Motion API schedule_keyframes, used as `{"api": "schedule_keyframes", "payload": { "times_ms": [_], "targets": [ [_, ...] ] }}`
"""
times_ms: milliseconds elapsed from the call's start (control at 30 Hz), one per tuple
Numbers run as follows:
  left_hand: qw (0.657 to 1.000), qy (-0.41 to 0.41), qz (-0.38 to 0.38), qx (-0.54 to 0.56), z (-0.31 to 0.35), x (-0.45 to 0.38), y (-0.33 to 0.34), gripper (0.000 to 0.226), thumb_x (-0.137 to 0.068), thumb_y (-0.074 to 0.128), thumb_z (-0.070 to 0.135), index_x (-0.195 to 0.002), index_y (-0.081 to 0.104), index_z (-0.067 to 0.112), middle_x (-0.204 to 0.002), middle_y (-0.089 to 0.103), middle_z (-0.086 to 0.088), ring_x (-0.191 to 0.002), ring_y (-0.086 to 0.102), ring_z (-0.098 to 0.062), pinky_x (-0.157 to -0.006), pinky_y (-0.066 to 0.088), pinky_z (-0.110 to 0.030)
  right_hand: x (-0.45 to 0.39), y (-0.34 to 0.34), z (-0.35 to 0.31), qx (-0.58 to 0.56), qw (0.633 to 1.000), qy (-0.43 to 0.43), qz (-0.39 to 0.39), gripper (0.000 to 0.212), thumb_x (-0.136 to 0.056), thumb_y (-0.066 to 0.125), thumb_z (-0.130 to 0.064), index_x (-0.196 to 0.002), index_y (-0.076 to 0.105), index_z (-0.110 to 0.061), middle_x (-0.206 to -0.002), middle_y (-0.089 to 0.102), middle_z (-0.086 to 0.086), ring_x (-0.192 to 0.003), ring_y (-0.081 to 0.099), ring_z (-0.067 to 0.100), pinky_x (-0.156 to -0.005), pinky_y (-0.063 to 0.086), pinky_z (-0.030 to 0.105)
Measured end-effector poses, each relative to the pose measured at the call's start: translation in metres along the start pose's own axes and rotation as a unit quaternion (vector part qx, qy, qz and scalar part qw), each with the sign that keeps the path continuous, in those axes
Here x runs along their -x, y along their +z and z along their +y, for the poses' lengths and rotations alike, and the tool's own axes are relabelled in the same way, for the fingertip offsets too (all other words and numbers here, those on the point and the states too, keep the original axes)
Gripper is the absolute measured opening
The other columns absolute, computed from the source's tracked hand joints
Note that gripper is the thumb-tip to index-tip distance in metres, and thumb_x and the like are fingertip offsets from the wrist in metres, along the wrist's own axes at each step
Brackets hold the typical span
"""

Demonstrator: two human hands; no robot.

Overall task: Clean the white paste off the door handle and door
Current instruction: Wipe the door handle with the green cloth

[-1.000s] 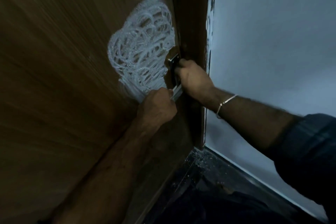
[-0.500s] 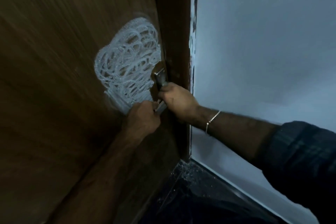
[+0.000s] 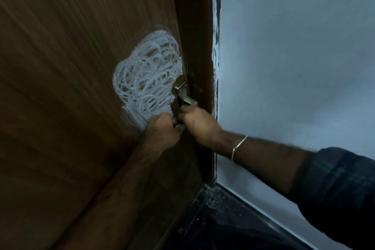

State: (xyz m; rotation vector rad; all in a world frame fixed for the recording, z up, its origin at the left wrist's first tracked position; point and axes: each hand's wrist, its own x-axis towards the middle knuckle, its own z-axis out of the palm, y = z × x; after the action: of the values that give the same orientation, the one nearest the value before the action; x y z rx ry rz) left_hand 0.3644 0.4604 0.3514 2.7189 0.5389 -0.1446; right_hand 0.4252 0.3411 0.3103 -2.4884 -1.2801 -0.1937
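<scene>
A brown wooden door [image 3: 71, 87] fills the left of the head view. A patch of swirled white paste [image 3: 146, 79] covers it just left of the metal door handle [image 3: 182, 91]. My left hand [image 3: 161, 134] is curled into a fist at the lower end of the handle, against the bottom of the paste; what it holds is hidden. My right hand [image 3: 199, 124] grips the handle's lower part from the right. A thin bangle circles my right wrist.
The dark door frame [image 3: 198, 46] runs upright beside the handle, with white smears along its right edge. A pale wall [image 3: 294, 57] stands to the right. Dark speckled floor [image 3: 223, 219] lies below.
The view has shifted, so door and paste sit differently in frame. My right hand slid down the handle, baring its upper part. Both hands stay together at the lower end.
</scene>
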Motion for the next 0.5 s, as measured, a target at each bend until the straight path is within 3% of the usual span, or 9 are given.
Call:
{"api": "schedule_keyframes", "payload": {
  "times_ms": [67, 167, 233, 333, 433, 500],
  "targets": [
    [1.0, -0.001, -0.003, 0.006, 0.002, 0.0, -0.002, 0.025, -0.094, 0.062, 0.023, -0.117, 0.071, 0.02, -0.114, 0.07, -0.002, -0.104, 0.064, -0.018, -0.083, 0.05, -0.031, -0.003, -0.007, 0.003, -0.001, 1.0, -0.007, -0.009, 0.023, -0.088, 0.06, -0.003, -0.109, 0.066, -0.007, -0.115, 0.059, 0.011, -0.102, 0.062, 0.028, -0.082, 0.056, 0.041],
    [1.0, 0.009, -0.008, 0.006, 0.001, 0.001, -0.002, 0.022, -0.094, 0.062, 0.02, -0.113, 0.073, 0.021, -0.102, 0.07, 0.0, -0.092, 0.062, -0.014, -0.069, 0.045, -0.025, -0.021, -0.02, 0.036, -0.014, 0.993, 0.113, 0.028, 0.024, -0.088, 0.06, -0.003, -0.111, 0.065, -0.007, -0.115, 0.062, 0.011, -0.101, 0.063, 0.028, -0.084, 0.054, 0.035],
    [1.0, -0.003, -0.006, 0.014, 0.002, 0.001, -0.001, 0.019, -0.094, 0.063, 0.022, -0.111, 0.072, 0.021, -0.101, 0.069, 0.0, -0.089, 0.061, -0.013, -0.066, 0.041, -0.024, -0.016, -0.017, 0.023, -0.005, 0.996, 0.089, 0.032, 0.023, -0.089, 0.058, -0.003, -0.111, 0.066, -0.004, -0.114, 0.062, 0.013, -0.101, 0.064, 0.03, -0.084, 0.054, 0.034],
    [1.0, -0.016, -0.003, 0.023, 0.002, -0.001, -0.001, 0.02, -0.093, 0.064, 0.026, -0.111, 0.071, 0.019, -0.105, 0.069, -0.002, -0.09, 0.062, -0.014, -0.066, 0.047, -0.026, -0.004, -0.01, 0.004, -0.005, 0.999, -0.025, -0.019, 0.023, -0.089, 0.058, -0.001, -0.11, 0.067, -0.004, -0.118, 0.061, 0.013, -0.106, 0.062, 0.03, -0.088, 0.054, 0.04],
    [1.0, -0.007, -0.008, 0.021, 0.001, -0.002, 0.0, 0.021, -0.093, 0.064, 0.022, -0.113, 0.072, 0.021, -0.106, 0.07, 0.001, -0.094, 0.064, -0.013, -0.071, 0.05, -0.026, -0.016, -0.017, 0.03, -0.012, 0.998, 0.068, 0.016, 0.03, -0.087, 0.061, -0.002, -0.116, 0.063, -0.007, -0.12, 0.06, 0.012, -0.109, 0.061, 0.029, -0.091, 0.053, 0.038],
    [1.0, -0.012, -0.007, 0.02, 0.001, -0.002, 0.001, 0.019, -0.093, 0.064, 0.02, -0.111, 0.071, 0.02, -0.106, 0.069, -0.001, -0.095, 0.064, -0.015, -0.07, 0.048, -0.027, -0.013, -0.012, 0.015, -0.018, 0.998, 0.057, 0.018, 0.029, -0.087, 0.059, -0.002, -0.116, 0.063, -0.007, -0.12, 0.06, 0.013, -0.107, 0.062, 0.03, -0.089, 0.054, 0.041]
  ]
}}
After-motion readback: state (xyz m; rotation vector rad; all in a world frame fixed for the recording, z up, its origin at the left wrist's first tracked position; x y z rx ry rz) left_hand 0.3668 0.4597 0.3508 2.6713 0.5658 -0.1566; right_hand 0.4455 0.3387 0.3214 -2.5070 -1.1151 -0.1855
